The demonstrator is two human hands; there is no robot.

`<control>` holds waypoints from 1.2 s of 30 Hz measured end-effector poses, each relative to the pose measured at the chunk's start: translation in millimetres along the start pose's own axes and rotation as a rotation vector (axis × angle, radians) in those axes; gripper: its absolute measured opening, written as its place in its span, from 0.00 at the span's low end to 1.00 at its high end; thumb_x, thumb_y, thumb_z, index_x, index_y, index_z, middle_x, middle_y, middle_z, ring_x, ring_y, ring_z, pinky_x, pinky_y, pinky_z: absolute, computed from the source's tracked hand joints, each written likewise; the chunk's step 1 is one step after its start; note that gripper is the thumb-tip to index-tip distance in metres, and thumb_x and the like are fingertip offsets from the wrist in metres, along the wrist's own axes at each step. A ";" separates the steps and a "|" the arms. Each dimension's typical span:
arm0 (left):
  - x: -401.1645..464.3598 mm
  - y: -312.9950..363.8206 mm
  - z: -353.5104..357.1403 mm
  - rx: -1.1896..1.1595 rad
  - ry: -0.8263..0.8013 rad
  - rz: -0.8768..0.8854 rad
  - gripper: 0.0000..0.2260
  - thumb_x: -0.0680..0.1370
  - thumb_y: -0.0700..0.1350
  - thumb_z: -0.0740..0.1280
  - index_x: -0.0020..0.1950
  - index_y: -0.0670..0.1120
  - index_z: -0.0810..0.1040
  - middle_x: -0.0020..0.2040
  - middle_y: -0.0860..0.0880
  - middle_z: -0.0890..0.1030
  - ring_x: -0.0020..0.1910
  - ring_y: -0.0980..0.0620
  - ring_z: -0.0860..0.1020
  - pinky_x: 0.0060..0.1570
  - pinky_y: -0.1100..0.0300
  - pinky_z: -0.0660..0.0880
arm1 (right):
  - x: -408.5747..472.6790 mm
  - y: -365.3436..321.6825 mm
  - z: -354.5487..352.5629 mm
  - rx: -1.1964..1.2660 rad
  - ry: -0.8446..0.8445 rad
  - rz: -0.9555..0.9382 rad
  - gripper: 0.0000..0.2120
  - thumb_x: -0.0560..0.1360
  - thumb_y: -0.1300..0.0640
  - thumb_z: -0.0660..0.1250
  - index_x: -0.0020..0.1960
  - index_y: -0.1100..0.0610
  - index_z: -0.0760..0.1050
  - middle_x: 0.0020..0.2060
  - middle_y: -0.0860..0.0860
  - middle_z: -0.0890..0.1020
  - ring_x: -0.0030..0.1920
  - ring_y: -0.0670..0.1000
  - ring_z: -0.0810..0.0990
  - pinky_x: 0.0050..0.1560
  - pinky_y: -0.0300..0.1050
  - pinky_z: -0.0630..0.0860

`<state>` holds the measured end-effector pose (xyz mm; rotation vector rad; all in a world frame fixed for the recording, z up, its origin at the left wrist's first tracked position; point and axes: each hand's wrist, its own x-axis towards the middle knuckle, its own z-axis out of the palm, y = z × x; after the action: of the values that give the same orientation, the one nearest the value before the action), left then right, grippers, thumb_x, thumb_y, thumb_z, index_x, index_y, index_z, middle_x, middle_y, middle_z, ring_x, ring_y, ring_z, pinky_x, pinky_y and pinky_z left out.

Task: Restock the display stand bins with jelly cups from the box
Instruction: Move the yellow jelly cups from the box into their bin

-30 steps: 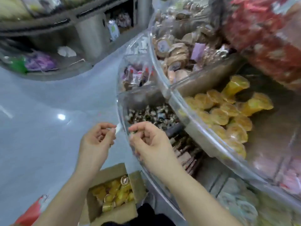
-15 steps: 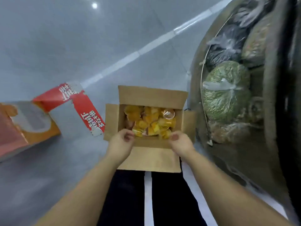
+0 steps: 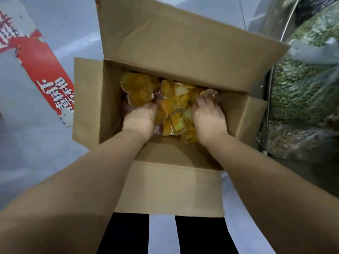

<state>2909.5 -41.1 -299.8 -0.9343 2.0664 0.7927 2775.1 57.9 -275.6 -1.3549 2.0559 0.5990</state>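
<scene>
An open brown cardboard box [image 3: 170,187] stands on the floor right below me, its flaps folded outward. A pile of yellow and orange jelly cups [image 3: 170,101] in clear plastic lies inside it. Both of my hands are down in the box, one on each side of the pile. My left hand [image 3: 140,120] has its fingers dug into the cups at the left, with the fingertips buried. The fingers of my right hand [image 3: 209,116] curl over cups at the right, including a clear-lidded one. No display bins are in view.
A flattened red-and-white printed carton [image 3: 45,70] lies on the grey floor to the left. The display stand's lower part at the right holds tied plastic bags of green snacks [image 3: 302,85], close to the box's right flap. My legs in black trousers [image 3: 124,233] show below the box.
One second ago my hands were up at the display bins. Half a second ago they hovered at the box's near edge. Now they are plunged into the jelly cups and the view is much closer.
</scene>
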 end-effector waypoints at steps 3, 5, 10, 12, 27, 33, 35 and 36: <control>2.4 -2.0 -1.9 0.116 0.048 0.092 0.23 0.76 0.35 0.61 0.69 0.49 0.64 0.63 0.45 0.73 0.56 0.40 0.76 0.42 0.53 0.70 | -11.4 7.3 -4.1 0.169 -0.029 0.032 0.15 0.75 0.63 0.59 0.61 0.60 0.71 0.62 0.59 0.73 0.62 0.60 0.70 0.62 0.50 0.65; 0.5 -6.5 -7.6 0.078 0.093 0.097 0.18 0.77 0.41 0.63 0.66 0.49 0.68 0.58 0.44 0.77 0.53 0.40 0.77 0.41 0.54 0.68 | -20.2 6.5 -10.9 0.428 -0.093 0.078 0.18 0.73 0.56 0.65 0.62 0.57 0.70 0.57 0.58 0.78 0.56 0.60 0.76 0.57 0.50 0.70; -24.6 -6.9 -12.0 -0.506 0.243 -0.049 0.17 0.77 0.56 0.62 0.60 0.47 0.75 0.53 0.44 0.80 0.53 0.43 0.77 0.46 0.57 0.70 | -21.1 -22.5 -2.5 0.425 -0.108 0.194 0.22 0.73 0.46 0.62 0.65 0.51 0.66 0.60 0.55 0.74 0.59 0.58 0.74 0.59 0.53 0.66; -33.0 -9.7 -10.2 -0.737 0.193 -0.168 0.17 0.77 0.56 0.60 0.60 0.49 0.76 0.54 0.45 0.80 0.54 0.43 0.77 0.52 0.55 0.72 | -15.6 -31.2 4.6 0.334 -0.119 0.242 0.28 0.73 0.41 0.63 0.68 0.53 0.63 0.61 0.55 0.74 0.59 0.58 0.75 0.56 0.52 0.69; -98.4 8.3 -65.8 -1.675 -0.259 -0.335 0.07 0.76 0.50 0.66 0.49 0.49 0.79 0.43 0.51 0.85 0.39 0.55 0.83 0.47 0.59 0.78 | -77.5 -13.5 -79.9 1.918 -0.441 0.582 0.10 0.70 0.52 0.70 0.47 0.57 0.79 0.31 0.52 0.81 0.27 0.47 0.80 0.26 0.41 0.76; -225.8 47.1 -193.6 -1.669 -0.083 -0.023 0.08 0.70 0.40 0.68 0.48 0.45 0.76 0.37 0.50 0.84 0.39 0.53 0.82 0.46 0.56 0.79 | -216.6 0.8 -220.3 2.486 -0.371 0.379 0.13 0.67 0.48 0.65 0.48 0.52 0.79 0.34 0.51 0.79 0.27 0.47 0.76 0.25 0.38 0.72; -277.4 71.3 -246.6 -1.467 -0.033 0.193 0.15 0.65 0.38 0.68 0.50 0.48 0.75 0.36 0.54 0.83 0.37 0.56 0.80 0.42 0.60 0.79 | -267.6 8.7 -278.8 2.592 -0.308 0.213 0.15 0.70 0.49 0.62 0.55 0.51 0.75 0.36 0.50 0.81 0.27 0.47 0.76 0.27 0.38 0.73; -303.5 86.1 -273.1 -1.372 -0.031 0.306 0.18 0.63 0.37 0.67 0.50 0.51 0.75 0.35 0.56 0.82 0.35 0.58 0.79 0.38 0.62 0.78 | -293.2 12.2 -306.8 2.626 -0.266 0.143 0.15 0.71 0.50 0.61 0.56 0.51 0.75 0.37 0.50 0.81 0.27 0.47 0.75 0.28 0.38 0.73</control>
<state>2887.4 -91.2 113.8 -1.2062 1.4431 2.4792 2780.4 53.7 148.9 0.5152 0.9297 -1.4307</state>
